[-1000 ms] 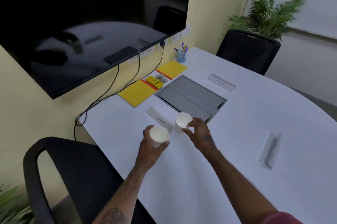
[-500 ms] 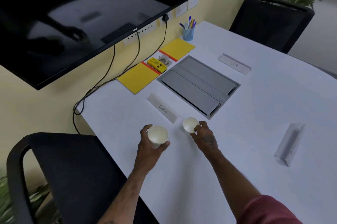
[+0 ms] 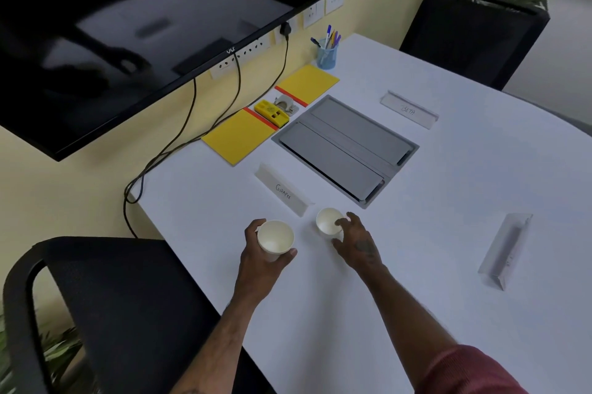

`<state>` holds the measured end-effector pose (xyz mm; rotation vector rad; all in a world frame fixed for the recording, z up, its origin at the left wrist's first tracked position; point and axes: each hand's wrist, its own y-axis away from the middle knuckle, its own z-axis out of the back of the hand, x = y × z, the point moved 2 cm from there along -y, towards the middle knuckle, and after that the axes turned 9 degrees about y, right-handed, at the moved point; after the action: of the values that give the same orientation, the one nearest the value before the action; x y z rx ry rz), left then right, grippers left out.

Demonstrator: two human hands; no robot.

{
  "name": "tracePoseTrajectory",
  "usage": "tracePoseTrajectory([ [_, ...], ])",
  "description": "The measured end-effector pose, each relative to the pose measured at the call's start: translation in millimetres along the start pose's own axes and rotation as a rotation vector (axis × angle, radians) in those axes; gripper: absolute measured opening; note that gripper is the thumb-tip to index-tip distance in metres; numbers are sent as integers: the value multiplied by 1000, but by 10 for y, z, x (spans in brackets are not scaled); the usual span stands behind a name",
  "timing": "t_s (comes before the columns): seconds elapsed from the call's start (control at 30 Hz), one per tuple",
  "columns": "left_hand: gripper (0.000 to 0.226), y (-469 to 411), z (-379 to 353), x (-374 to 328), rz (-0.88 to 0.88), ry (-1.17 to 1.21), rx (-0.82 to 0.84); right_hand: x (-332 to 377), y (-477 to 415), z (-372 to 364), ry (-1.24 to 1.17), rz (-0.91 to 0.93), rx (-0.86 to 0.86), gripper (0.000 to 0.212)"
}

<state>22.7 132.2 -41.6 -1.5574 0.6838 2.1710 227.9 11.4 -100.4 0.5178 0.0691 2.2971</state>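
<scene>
Two white paper cups are near the front of the white table (image 3: 416, 233). My left hand (image 3: 259, 262) grips the left cup (image 3: 275, 238) around its side, with the mouth facing up. The right cup (image 3: 326, 221) stands on the table, and my right hand (image 3: 358, 243) holds it at the rim and side with curled fingers. Both cups look empty. A name card reading "GIRAFFE" (image 3: 283, 191) lies just behind the cups.
A grey cable box lid (image 3: 346, 146) sits mid-table, with yellow folders (image 3: 238, 137), a yellow box (image 3: 271, 112) and a pen cup (image 3: 326, 53) behind it. Other name cards (image 3: 408, 110) (image 3: 504, 249) lie right. Black chairs (image 3: 121, 313) (image 3: 471, 31) flank the table; a TV (image 3: 144, 25) hangs left.
The view has tilted down and closer. The right cup went from tilted in my right hand to standing on the table, slightly nearer me. My left hand keeps its cup.
</scene>
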Motion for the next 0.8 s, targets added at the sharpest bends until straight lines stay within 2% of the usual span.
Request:
tracePoseTrajectory([
  [0.13, 82, 44, -41, -55, -21, -10, 19, -26, 165, 171, 7, 46, -220, 41],
  [0.23, 82, 107, -104, -147, -58, -27, 55, 30, 321, 353, -78, 131, -345, 32],
  [0.4, 82, 297, -216, -412, -153, -33, 117, 291, 656, 633, -281, 218, -203, 43],
  [0.5, 80, 424, -213, -524, -200, -18, 165, 443, 954, 792, -347, 326, -223, 41],
  [0.67, 77, 677, -185, -620, -243, -27, 284, 472, 1518, 962, -272, 344, -217, 25],
  [0.8, 81, 933, -346, -706, -259, -59, 371, 357, 1925, 1097, -222, 258, -242, 22],
])
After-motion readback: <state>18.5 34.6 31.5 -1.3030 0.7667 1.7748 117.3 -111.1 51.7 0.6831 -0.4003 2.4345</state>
